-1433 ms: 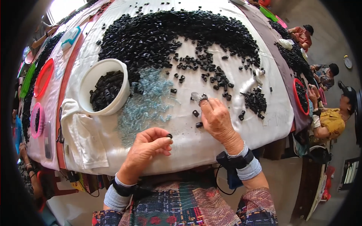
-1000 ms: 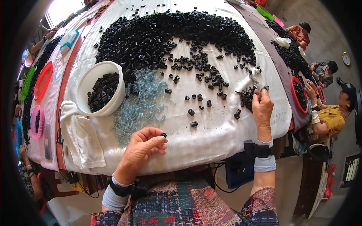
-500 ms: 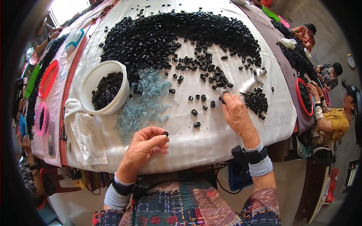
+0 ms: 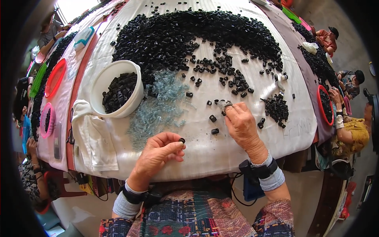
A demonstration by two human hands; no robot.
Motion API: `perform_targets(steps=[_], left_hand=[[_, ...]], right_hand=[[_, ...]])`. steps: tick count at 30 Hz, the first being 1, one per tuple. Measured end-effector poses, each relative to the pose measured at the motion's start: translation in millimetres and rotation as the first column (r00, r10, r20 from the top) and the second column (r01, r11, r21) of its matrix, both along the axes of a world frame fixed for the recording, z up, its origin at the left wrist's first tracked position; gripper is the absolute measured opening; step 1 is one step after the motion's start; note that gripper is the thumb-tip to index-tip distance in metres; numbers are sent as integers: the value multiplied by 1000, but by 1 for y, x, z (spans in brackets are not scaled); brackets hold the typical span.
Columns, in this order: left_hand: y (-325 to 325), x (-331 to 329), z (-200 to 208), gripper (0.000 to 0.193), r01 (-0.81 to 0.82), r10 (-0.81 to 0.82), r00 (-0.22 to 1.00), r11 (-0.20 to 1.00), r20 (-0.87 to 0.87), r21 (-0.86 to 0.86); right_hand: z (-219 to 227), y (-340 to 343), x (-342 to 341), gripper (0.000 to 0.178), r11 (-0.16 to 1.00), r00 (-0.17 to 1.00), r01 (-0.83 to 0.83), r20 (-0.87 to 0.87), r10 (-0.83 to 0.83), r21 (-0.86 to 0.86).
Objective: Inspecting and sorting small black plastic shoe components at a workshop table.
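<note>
My left hand is closed above the near edge of the cloth. It pinches a small black plastic cap between thumb and forefinger. To its right, my right hand reaches over the cloth with its fingers pressed together. A small greyish, partly clear thing shows at its fingertips; its kind is not plain. Loose black caps lie close by, among them one cap and another cap left of the hand. A heap of bluish clear coil-like pieces lies beyond my left hand.
A white tub of black parts stands at the left, with a white cloth garment before it. A large black heap arches across the back. A smaller black heap lies at right. Other people sit at both side tables.
The whole view has shifted slightly. My right hand has come left and nearer, and two black pieces now show to its right. My left hand keeps its pinch on the cap.
</note>
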State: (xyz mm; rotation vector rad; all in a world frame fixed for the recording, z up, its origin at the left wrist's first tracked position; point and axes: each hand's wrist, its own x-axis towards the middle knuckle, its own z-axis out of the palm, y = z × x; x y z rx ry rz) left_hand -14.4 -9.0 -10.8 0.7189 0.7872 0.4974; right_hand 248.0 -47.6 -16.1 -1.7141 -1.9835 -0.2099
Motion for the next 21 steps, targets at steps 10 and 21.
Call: perform_targets(steps=[10,21], left_hand=[[-1,-1,1,17,7,-7,1000,1000,20,-9],[-2,-6,-8,15,36,-40,995,998,94,45]], right_hand=[[-1,-10,-4,19,999,996,-12,84,16,-47],[0,-26,-14,22,999,997,25,-73,-28,-38]])
